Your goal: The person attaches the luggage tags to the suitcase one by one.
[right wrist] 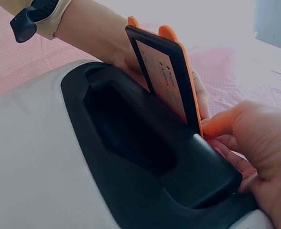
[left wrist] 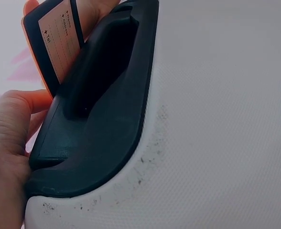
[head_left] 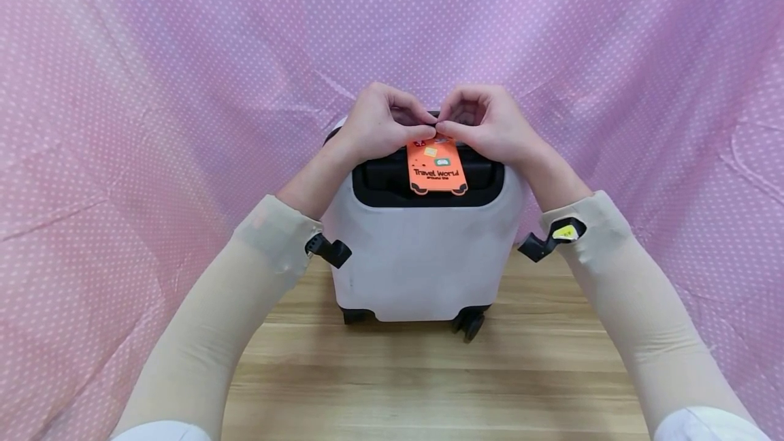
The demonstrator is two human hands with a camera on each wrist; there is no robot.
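A white suitcase (head_left: 422,257) stands upright with a black handle (head_left: 392,179) set in its top. An orange luggage tag (head_left: 435,169) lettered "Travel World" hangs over this handle. My left hand (head_left: 380,121) and right hand (head_left: 490,121) meet at the tag's upper end, thumbs and forefingers pinching there. Hidden behind the fingertips is most of what they pinch. The right wrist view shows the back of the luggage tag (right wrist: 162,71), a card with name and address lines in a black frame, rising beside the handle (right wrist: 202,167). My right thumb lies right at its end.
Under the suitcase is a wood-grain surface (head_left: 429,380), on which its black wheels (head_left: 470,324) stand. Pink dotted cloth (head_left: 392,26) hangs behind and along both sides. A black wrist camera (head_left: 329,249) sticks out from the left sleeve, another (head_left: 551,238) from the right.
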